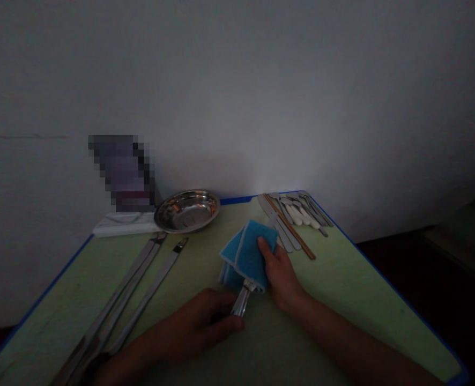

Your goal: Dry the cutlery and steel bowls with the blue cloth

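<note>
Left hand grips a metal handle emerging from a folded blue cloth, pinched in the right hand over green tabletop. Shiny metal bowl near wall; long metal utensils at left, brown chopsticks and white-handled cutlery at right.

Blue cloth with a pale stitched edge, folded in layers, below the frame's centre and slightly right; shiny metal utensil, silver-coloured handle slanting from the cloth's lower edge toward the lower left, upper part covered by the folds
</note>
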`<state>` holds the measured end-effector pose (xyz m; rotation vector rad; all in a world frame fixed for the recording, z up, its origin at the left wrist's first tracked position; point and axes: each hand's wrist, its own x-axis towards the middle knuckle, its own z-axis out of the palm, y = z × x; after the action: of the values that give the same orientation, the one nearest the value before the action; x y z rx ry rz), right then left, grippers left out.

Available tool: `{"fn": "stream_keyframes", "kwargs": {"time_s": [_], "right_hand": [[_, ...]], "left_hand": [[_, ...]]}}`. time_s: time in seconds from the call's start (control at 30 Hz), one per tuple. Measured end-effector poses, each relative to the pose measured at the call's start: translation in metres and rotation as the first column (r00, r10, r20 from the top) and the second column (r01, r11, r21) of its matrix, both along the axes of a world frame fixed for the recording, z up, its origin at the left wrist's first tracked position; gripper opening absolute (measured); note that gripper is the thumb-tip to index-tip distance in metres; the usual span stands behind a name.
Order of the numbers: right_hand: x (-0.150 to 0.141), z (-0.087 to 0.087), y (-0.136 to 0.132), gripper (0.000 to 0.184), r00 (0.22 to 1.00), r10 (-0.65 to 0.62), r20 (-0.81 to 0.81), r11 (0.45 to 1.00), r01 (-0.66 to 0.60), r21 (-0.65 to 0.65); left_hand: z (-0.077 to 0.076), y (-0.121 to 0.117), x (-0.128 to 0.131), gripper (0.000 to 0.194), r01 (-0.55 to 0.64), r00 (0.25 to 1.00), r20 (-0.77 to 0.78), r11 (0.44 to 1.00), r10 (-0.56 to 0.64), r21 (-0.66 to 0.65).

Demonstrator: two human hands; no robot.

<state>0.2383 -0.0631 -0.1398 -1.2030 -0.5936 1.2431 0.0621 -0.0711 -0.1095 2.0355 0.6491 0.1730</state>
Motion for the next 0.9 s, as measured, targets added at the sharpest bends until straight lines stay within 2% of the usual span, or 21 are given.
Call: {"fn": "stream_keyframes", "kwargs": {"time_s": [0.07, 0.17, 0.23, 0.33, 0.43, 0.53, 0.63, 0.73, 0.8, 0.9], "right_hand": [[-0.003, 0.002, -0.001, 0.035, 0.998, -0.035, -0.059, 0.997, 0.031, -0.068], [-0.003, 0.009, 0.002, 0.030, 0.964, -0.100, -0.248, 0.987, 0.065, -0.145], [0.000, 0.013, 0.006, 0.030, 0.922, -0.093, -0.376, 0.991, 0.051, -0.122], [0.004, 0.016, 0.010, 0.020, 0.876, -0.003, -0.482, 0.998, -0.031, -0.063], [0.006, 0.015, 0.010, 0.011, 0.906, 0.103, -0.411, 0.993, -0.114, -0.002], [0.007, 0.014, 0.010, 0.018, 0.940, 0.162, -0.302, 0.986, -0.143, 0.083], [0.016, 0.017, 0.016, 0.017, 0.939, 0.082, -0.334, 0.995, -0.056, 0.086], [0.032, 0.023, 0.027, 0.024, 0.895, -0.022, -0.445, 0.997, 0.055, 0.061], [0.044, 0.027, 0.032, 0.031, 0.872, -0.031, -0.488, 0.995, 0.072, 0.065], [0.055, 0.032, 0.034, 0.029, 0.872, -0.035, -0.489, 0.993, 0.088, 0.085]], "left_hand": [[0.001, 0.000, 0.001, 0.038, -0.007, 1.000, 0.002, 1.000, 0.007, -0.019], [0.003, 0.000, 0.002, 0.037, -0.034, 0.999, -0.011, 0.998, 0.034, -0.045], [0.003, -0.001, 0.002, 0.038, -0.065, 0.998, -0.024, 0.996, 0.064, -0.063], [0.002, -0.002, 0.002, 0.037, -0.126, 0.992, -0.027, 0.989, 0.124, -0.082], [-0.001, -0.001, 0.002, 0.036, -0.181, 0.984, -0.015, 0.979, 0.180, -0.089], [-0.001, 0.000, 0.002, 0.035, -0.186, 0.983, -0.017, 0.980, 0.185, -0.069], [0.001, 0.000, 0.002, 0.036, -0.150, 0.988, -0.038, 0.988, 0.149, -0.024], [0.003, -0.001, 0.001, 0.037, -0.119, 0.991, -0.057, 0.993, 0.119, 0.013], [0.002, -0.002, 0.000, 0.038, -0.104, 0.992, -0.067, 0.994, 0.106, 0.028], [0.001, -0.003, 0.000, 0.039, -0.104, 0.990, -0.089, 0.993, 0.108, 0.052]]}}
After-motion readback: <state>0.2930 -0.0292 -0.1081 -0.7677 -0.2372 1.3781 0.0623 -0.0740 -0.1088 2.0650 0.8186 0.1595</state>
